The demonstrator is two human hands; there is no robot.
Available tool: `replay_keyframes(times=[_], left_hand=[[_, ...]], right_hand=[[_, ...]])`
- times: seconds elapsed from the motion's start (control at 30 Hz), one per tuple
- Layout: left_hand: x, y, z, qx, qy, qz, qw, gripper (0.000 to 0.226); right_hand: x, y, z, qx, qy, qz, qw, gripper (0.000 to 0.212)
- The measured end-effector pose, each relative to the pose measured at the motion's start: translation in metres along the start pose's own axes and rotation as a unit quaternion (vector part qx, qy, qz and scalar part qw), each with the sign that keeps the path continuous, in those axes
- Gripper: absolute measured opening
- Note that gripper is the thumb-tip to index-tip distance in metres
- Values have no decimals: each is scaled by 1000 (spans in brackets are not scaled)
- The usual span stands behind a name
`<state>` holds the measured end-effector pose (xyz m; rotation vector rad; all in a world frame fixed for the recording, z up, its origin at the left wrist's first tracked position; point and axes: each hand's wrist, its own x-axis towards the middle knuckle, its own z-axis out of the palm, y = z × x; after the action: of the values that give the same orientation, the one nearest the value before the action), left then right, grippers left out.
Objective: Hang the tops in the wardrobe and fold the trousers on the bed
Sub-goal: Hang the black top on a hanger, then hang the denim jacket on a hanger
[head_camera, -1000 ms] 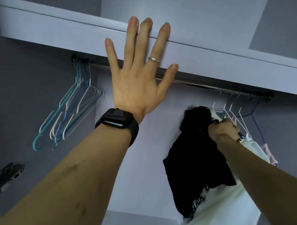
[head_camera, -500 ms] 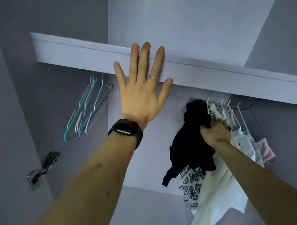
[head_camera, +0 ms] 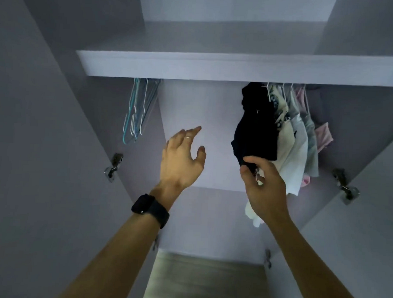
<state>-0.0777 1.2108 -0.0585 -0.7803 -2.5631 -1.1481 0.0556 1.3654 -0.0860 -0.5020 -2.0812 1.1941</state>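
A black top (head_camera: pixel 257 126) hangs under the wardrobe shelf (head_camera: pixel 194 67), leftmost in a row of hung tops (head_camera: pixel 297 139) in white, patterned, grey and pink. My right hand (head_camera: pixel 263 187) pinches the black top's lower hem between thumb and fingers. My left hand (head_camera: pixel 182 157) floats in the open middle of the wardrobe with relaxed fingers, touching nothing; a dark watch sits on its wrist. The rail is hidden behind the shelf edge.
Several empty hangers (head_camera: pixel 137 110) in teal and white hang at the left end. Door hinges (head_camera: pixel 113 166) (head_camera: pixel 344 185) stick out from both side walls. The wardrobe floor (head_camera: pixel 203 282) shows below between my arms.
My left hand has come off the shelf edge and dropped into the wardrobe's middle. My right hand slid from the black top's hanger down to its hem. The view pulled back and down.
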Motion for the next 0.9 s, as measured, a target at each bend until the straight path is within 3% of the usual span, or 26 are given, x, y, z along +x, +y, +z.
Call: replay_keyframes(times=[0.07, 0.27, 0.53, 0.73, 0.9], left_hand=[[-34, -16, 11, 14, -57, -37, 998, 53], [-101, -37, 46, 67, -173, -75, 980, 56], [-124, -33, 123, 11, -351, -16, 936, 57], [-127, -1, 185, -22, -519, 138, 843, 56], [-159, 46, 214, -38, -615, 323, 718, 57]], right_hand=[[-23, 14, -1, -36, -22, -40, 998, 18], [-87, 59, -10, -101, -56, -21, 993, 26], [-156, 128, -52, -184, -17, 138, 973, 26], [-215, 136, -77, -295, 86, 261, 915, 26], [-283, 99, -66, -307, 269, 388, 826, 32]])
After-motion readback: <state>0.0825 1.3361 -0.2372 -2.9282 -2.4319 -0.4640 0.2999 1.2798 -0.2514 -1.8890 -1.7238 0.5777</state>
